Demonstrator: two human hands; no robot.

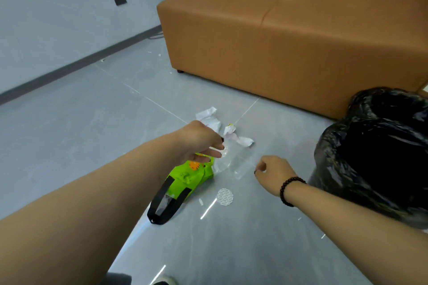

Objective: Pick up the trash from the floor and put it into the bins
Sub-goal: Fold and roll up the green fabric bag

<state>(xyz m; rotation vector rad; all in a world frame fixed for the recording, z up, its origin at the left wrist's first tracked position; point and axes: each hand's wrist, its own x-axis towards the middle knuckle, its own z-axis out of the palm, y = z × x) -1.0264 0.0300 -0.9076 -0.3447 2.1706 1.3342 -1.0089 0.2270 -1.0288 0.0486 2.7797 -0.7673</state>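
While crouching over the grey floor (81,134) in front of a tan sofa (289,41): pinches a clear wrapper (236,162) at one end with the curled fingers of the left hand (203,141), and seemingly nips the other end with the closed fingertips of the right hand (271,171), so as to stretch the film just above the tiles. Leaves on the floor a green bag (190,176) with black handles directly under the left hand, crumpled paper (208,118) just beyond, a round white disc (224,196) and a small scrap (201,202) nearer the camera. Keeps the bin (370,157), lined in black plastic, close by the right forearm.

Likely trouble from here: thin, slippery film held only by fingertips, so apt to slide free or tear if pulled taut on the way over. Light enough, too, to cling to the fingers or drift past the rim instead of dropping in. Loose, bulging liner partly folded over the opening, so liable to catch the wrapper on the outside. Easy also to snag the green bag's handles when lifting.
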